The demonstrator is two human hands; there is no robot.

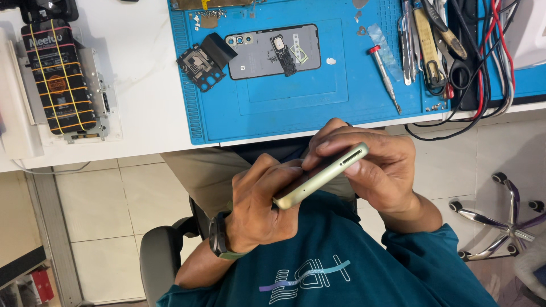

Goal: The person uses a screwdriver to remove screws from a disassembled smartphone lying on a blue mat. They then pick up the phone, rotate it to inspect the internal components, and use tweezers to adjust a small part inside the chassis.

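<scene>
Below the blue mat (341, 108) (tools on it), left hand (259, 202) and right hand (375, 165) grip a green phone (319, 176).

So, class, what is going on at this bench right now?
A seated person holds a pale green phone edge-up in both hands, the left hand under it and the right hand gripping its top end. On the blue mat lie a grey back cover, a screwdriver and tweezers.

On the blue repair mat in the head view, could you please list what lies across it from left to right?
Black metal bracket → grey phone back cover → red-capped screwdriver → tweezers → black scissors.
</scene>
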